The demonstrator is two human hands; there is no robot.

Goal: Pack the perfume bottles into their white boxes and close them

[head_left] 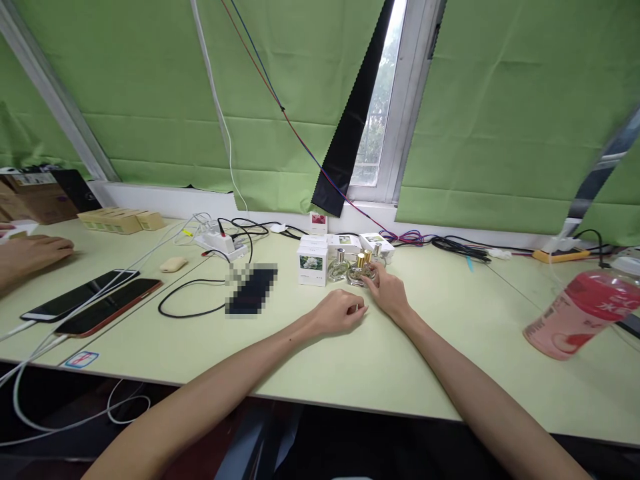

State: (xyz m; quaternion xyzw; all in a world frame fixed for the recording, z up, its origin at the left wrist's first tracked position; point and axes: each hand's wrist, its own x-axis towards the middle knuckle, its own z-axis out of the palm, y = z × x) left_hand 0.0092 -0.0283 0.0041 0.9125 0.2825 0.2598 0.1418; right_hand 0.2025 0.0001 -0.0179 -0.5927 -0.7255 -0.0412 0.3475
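My right hand (389,291) reaches into a cluster of small glass perfume bottles, its thumb and fingers closed round a gold-capped perfume bottle (358,272) at the front. Beside it on the left stands another perfume bottle (340,268) with a silver cap; more bottles behind are partly hidden by my fingers. My left hand (340,312) rests on the table just in front of the bottles, fingers curled in, with nothing visible in them. White boxes with a flower picture (313,263) stand upright left of the bottles, and a further white box (376,244) lies behind them.
A pink drink bottle (575,313) stands at the right. Two phones (113,305) with white cables lie at the left, near a power strip (220,241) and an earbud case (174,265). Another person's hand (37,257) is at the far left. Black cables (460,248) run along the wall.
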